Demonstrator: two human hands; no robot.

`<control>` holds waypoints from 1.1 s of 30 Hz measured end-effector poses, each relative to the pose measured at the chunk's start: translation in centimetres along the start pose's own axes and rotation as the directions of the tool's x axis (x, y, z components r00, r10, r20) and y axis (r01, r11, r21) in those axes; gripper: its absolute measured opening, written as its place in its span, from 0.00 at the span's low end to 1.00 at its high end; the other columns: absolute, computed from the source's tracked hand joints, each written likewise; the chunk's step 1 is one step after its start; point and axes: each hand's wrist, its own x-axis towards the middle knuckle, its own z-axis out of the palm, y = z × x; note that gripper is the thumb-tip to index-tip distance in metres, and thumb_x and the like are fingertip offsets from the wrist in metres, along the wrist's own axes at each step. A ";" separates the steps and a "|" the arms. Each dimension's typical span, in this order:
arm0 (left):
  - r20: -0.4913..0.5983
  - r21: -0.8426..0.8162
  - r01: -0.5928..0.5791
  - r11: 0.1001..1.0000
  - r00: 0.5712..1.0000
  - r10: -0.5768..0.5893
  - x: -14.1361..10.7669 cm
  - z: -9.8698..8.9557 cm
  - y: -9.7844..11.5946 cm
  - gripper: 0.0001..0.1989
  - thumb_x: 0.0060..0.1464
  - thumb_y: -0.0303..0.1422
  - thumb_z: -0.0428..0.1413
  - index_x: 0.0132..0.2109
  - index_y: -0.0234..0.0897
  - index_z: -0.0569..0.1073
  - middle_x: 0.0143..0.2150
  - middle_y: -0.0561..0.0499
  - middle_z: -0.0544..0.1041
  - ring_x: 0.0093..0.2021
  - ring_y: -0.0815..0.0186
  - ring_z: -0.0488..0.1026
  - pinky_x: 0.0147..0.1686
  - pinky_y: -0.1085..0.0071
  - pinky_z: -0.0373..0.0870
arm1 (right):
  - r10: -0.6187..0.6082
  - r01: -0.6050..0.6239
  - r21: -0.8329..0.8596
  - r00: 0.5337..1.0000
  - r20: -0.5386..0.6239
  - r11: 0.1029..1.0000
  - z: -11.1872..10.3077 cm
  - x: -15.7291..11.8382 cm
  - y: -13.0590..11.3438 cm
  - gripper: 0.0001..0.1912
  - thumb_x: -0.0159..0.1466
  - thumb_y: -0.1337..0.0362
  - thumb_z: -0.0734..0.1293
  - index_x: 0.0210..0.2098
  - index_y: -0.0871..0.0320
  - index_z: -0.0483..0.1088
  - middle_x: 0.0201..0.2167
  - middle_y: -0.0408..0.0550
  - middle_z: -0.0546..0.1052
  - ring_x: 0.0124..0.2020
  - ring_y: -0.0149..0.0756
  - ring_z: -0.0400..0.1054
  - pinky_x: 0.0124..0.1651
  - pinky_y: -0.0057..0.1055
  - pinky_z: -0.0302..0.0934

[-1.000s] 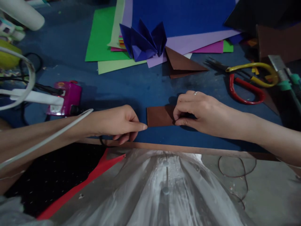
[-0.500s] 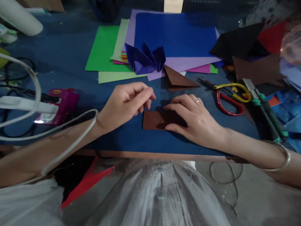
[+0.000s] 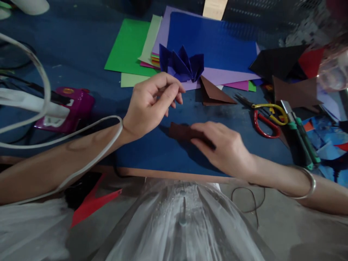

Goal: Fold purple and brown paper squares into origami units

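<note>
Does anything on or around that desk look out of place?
Yes: a white cable lies across the person's left forearm, an odd spot because it could snag. Farther back, the coloured sheets lie askew, their edges unaligned.

Blue worktop [image 3: 146,152] with a pale front edge [image 3: 163,173]. Towards its left, a magenta power block [image 3: 83,103]; in the back left corner, part of a pale cylinder [image 3: 34,4]. Farther back near the middle, a spread stack of coloured sheets [image 3: 236,74], green to the left, blue uppermost. At the stack's near side, a folded brown piece [image 3: 216,95], tapering rightward. Just beside it, scissors [image 3: 254,106] with yellow and red handles, then two green-handled tools [image 3: 299,145] side by side. Below, grey floor [image 3: 272,232] with a looped dark cable [image 3: 256,209].
</note>
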 end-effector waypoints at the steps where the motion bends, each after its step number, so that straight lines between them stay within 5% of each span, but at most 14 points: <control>1: 0.007 -0.002 0.017 1.000 1.000 -0.017 0.1 -0.1 0.0 0.09 0.69 0.38 0.54 0.42 0.38 0.75 0.33 0.57 0.77 0.30 0.76 0.71 0.26 0.78 0.63 | -0.041 0.042 -0.033 0.998 0.050 0.999 0.4 -0.3 -0.9 0.11 0.72 0.69 0.63 0.51 0.66 0.71 0.37 0.51 0.81 0.34 0.37 0.75 0.36 0.36 0.67; 6: 0.028 0.027 0.043 0.999 0.999 -0.044 -0.2 -0.2 0.4 0.08 0.69 0.34 0.52 0.42 0.39 0.75 0.34 0.56 0.76 0.33 0.74 0.73 0.30 0.76 0.67 | -0.341 0.315 0.140 0.910 0.235 0.939 0.9 -1.5 -4.9 0.14 0.74 0.71 0.58 0.53 0.66 0.72 0.31 0.44 0.80 0.27 0.31 0.69 0.32 0.34 0.64; 13: 0.131 0.039 0.143 0.989 0.980 -0.147 -0.8 -0.3 0.8 0.10 0.68 0.36 0.52 0.44 0.38 0.75 0.36 0.51 0.77 0.33 0.70 0.75 0.27 0.77 0.71 | -0.123 0.111 0.090 0.983 0.139 0.990 -1.4 0.2 -1.5 0.14 0.74 0.69 0.61 0.56 0.66 0.69 0.36 0.49 0.80 0.33 0.35 0.71 0.35 0.35 0.62; 16: 0.277 -0.051 0.272 0.961 0.928 -0.249 -0.6 -0.6 0.8 0.11 0.69 0.39 0.50 0.47 0.38 0.74 0.38 0.50 0.79 0.35 0.67 0.79 0.26 0.77 0.73 | -0.041 0.032 0.105 0.996 0.082 0.994 -2.0 0.6 0.5 0.14 0.73 0.70 0.62 0.57 0.63 0.69 0.35 0.47 0.79 0.36 0.35 0.71 0.39 0.34 0.65; 28: 0.443 -0.154 0.440 0.885 0.831 -0.336 0.1 -1.2 -0.3 0.18 0.66 0.48 0.54 0.51 0.41 0.76 0.50 0.45 0.81 0.44 0.63 0.80 0.32 0.78 0.77 | 0.027 -0.020 0.123 0.998 -0.061 0.992 -0.8 0.8 3.0 0.14 0.71 0.70 0.65 0.55 0.56 0.71 0.36 0.46 0.81 0.37 0.37 0.75 0.41 0.37 0.65; 33: 0.612 -0.227 0.596 0.770 0.702 -0.363 -0.5 -1.0 0.1 0.25 0.63 0.55 0.55 0.55 0.41 0.75 0.51 0.43 0.81 0.44 0.58 0.81 0.40 0.67 0.82 | -0.039 0.044 0.046 0.995 -0.095 0.998 -0.6 0.8 3.0 0.15 0.71 0.71 0.64 0.55 0.56 0.72 0.36 0.48 0.82 0.38 0.39 0.75 0.41 0.37 0.65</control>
